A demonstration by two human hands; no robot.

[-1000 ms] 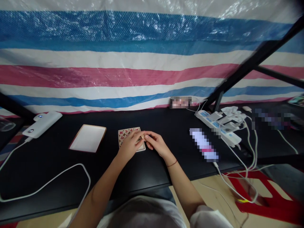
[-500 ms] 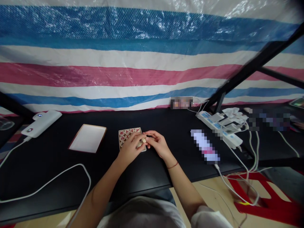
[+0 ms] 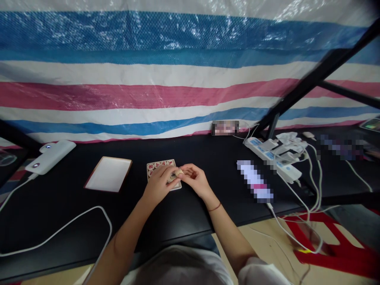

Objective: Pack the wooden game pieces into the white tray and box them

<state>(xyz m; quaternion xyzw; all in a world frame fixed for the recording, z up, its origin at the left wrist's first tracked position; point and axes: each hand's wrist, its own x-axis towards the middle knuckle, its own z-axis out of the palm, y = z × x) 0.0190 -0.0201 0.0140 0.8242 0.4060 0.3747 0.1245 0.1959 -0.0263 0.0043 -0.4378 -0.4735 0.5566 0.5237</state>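
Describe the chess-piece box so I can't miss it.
On the black table below the striped tarp, look at the middle, where the left hand and right hand meet. Partly under the left one lies a small square box of xiangqi pieces: pale round discs with red characters, unlike the plain white tray to its left.

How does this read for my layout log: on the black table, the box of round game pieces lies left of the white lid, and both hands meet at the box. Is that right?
Not quite. The head view shows the box of round game pieces lying right of the white lid, not left. The rest stands: it is on the black table, and the left hand and right hand meet at the box.
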